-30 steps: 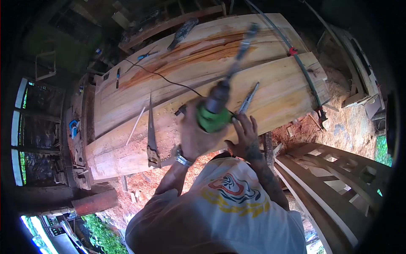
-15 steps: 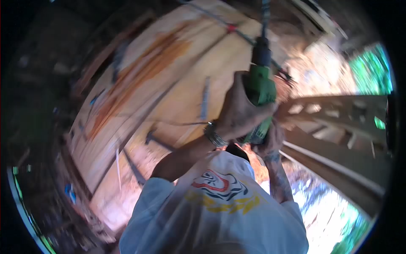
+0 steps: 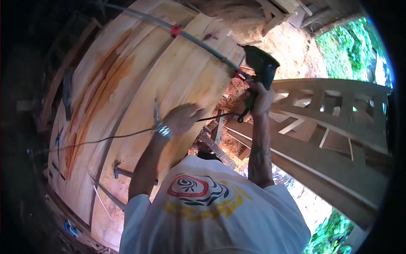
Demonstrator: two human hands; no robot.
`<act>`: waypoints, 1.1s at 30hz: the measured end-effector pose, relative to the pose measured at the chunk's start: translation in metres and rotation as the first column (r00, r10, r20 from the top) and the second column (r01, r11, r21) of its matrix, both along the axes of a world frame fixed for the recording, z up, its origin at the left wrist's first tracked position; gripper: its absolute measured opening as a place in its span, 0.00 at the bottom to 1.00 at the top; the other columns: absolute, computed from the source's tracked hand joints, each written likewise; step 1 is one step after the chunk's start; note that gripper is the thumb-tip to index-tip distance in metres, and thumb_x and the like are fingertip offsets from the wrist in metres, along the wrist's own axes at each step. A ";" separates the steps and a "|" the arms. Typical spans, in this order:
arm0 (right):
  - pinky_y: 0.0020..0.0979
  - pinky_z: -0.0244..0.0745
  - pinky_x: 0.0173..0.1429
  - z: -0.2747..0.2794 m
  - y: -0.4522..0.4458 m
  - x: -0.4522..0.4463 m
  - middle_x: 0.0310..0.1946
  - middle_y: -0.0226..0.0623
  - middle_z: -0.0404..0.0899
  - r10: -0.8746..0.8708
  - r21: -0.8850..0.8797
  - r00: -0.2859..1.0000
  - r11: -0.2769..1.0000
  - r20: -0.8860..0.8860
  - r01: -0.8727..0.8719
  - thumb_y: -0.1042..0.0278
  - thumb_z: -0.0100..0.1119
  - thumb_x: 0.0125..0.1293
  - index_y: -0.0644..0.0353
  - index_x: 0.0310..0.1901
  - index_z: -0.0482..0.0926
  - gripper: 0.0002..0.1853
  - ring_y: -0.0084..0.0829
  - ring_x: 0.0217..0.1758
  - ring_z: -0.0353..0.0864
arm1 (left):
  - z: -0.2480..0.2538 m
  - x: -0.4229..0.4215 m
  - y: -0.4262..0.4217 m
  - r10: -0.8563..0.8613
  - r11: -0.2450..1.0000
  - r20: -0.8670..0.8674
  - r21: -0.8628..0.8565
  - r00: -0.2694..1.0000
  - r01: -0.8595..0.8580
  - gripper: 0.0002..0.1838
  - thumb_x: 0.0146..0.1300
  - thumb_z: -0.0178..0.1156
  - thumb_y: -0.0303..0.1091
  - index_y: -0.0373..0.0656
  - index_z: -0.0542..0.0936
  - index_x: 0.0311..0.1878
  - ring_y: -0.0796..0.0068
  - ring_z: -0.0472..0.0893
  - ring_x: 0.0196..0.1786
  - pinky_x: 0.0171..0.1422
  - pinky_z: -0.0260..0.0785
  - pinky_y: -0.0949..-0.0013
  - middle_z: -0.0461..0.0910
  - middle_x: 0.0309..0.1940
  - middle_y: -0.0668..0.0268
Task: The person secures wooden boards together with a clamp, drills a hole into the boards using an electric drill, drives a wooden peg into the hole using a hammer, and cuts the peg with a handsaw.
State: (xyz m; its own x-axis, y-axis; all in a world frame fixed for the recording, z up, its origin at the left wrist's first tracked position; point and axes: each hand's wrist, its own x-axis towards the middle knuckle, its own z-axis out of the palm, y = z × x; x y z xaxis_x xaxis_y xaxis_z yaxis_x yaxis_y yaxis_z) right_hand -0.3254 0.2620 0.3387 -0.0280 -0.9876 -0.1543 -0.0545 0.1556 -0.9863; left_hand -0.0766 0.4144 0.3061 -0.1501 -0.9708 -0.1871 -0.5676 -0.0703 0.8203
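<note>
My right hand (image 3: pixel 259 98) is wrapped around the handle of a dark green power drill (image 3: pixel 263 65), held beyond the right edge of a wide wooden panel (image 3: pixel 139 101). The drill's tip points left, close to the panel's edge. A black cord (image 3: pixel 114 137) runs from the drill's handle leftward across the boards, passing at my left wrist. My left hand (image 3: pixel 182 118), with a metal watch on the wrist, is over the panel with its fingers stretched out and holding nothing. Beside it lies a slim metal tool (image 3: pixel 156 109), its kind unclear.
A long bar clamp (image 3: pixel 203 44) with red parts crosses the panel's far end. A hammer (image 3: pixel 122 171) lies nearer me on the left. To the right stands a slatted wooden frame (image 3: pixel 313 148). Wood shavings (image 3: pixel 292 46) cover the ground beyond.
Both hands were on the drill, which pointed away from me. My left hand has let go and moved left over the panel; the drill has turned leftward in my right hand.
</note>
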 end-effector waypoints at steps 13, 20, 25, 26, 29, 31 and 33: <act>0.23 0.66 0.25 0.030 -0.047 -0.024 0.29 0.30 0.78 0.276 0.173 0.910 0.925 0.309 -0.340 0.63 0.56 0.69 0.67 0.66 0.73 0.26 0.17 0.21 0.68 | -0.039 0.387 0.402 0.340 0.787 0.909 -0.133 0.243 -0.603 0.08 0.62 0.63 0.36 0.43 0.84 0.38 0.58 0.81 0.50 0.55 0.74 0.52 0.82 0.43 0.57; 0.25 0.62 0.20 0.049 0.032 0.015 0.20 0.29 0.67 0.150 0.136 0.973 0.975 0.177 -0.175 0.56 0.48 0.73 0.69 0.58 0.76 0.23 0.23 0.19 0.65 | -0.119 0.544 0.560 0.469 0.381 0.783 -0.596 -0.409 -0.706 0.16 0.74 0.49 0.41 0.48 0.78 0.58 0.47 0.83 0.50 0.49 0.79 0.51 0.82 0.48 0.50; 0.24 0.64 0.20 0.025 0.069 0.002 0.25 0.30 0.73 0.255 0.199 0.897 0.919 0.361 -0.341 0.58 0.50 0.71 0.69 0.61 0.73 0.25 0.21 0.19 0.65 | -0.011 0.614 0.541 0.774 -0.521 -0.581 -0.358 -0.252 -0.775 0.17 0.77 0.49 0.46 0.43 0.78 0.42 0.64 0.77 0.27 0.33 0.71 0.62 0.79 0.26 0.68; 0.24 0.65 0.20 0.026 0.081 0.010 0.28 0.31 0.75 0.253 0.202 0.899 0.919 0.356 -0.338 0.58 0.50 0.71 0.69 0.62 0.72 0.26 0.20 0.19 0.65 | 0.021 0.621 0.533 0.588 -0.546 -0.775 -0.172 -0.230 -0.820 0.16 0.76 0.49 0.45 0.44 0.78 0.40 0.68 0.76 0.27 0.32 0.70 0.64 0.78 0.26 0.69; 0.24 0.67 0.21 0.050 0.124 0.058 0.37 0.36 0.81 0.164 0.207 0.949 0.953 0.268 -0.223 0.59 0.50 0.71 0.69 0.65 0.70 0.27 0.20 0.20 0.66 | 0.047 0.647 0.549 0.699 -0.580 -0.707 -0.470 -0.110 -0.665 0.15 0.75 0.51 0.44 0.45 0.78 0.36 0.76 0.75 0.26 0.30 0.67 0.69 0.75 0.25 0.71; 0.24 0.66 0.22 0.045 0.124 0.055 0.42 0.39 0.80 0.200 0.214 0.909 0.932 0.365 -0.291 0.63 0.48 0.72 0.72 0.67 0.68 0.27 0.21 0.21 0.67 | 0.052 0.671 0.589 0.844 -0.524 -0.503 -0.703 -0.185 -0.481 0.18 0.77 0.49 0.46 0.43 0.78 0.39 0.70 0.78 0.29 0.35 0.72 0.65 0.79 0.28 0.69; 0.23 0.66 0.23 0.046 0.135 0.063 0.44 0.41 0.80 0.201 0.208 0.894 0.930 0.401 -0.303 0.64 0.47 0.73 0.73 0.68 0.66 0.27 0.21 0.21 0.67 | 0.088 0.652 0.597 0.705 -0.610 -0.702 -0.527 -0.103 -0.591 0.20 0.77 0.47 0.48 0.40 0.79 0.42 0.66 0.81 0.32 0.40 0.75 0.61 0.83 0.31 0.65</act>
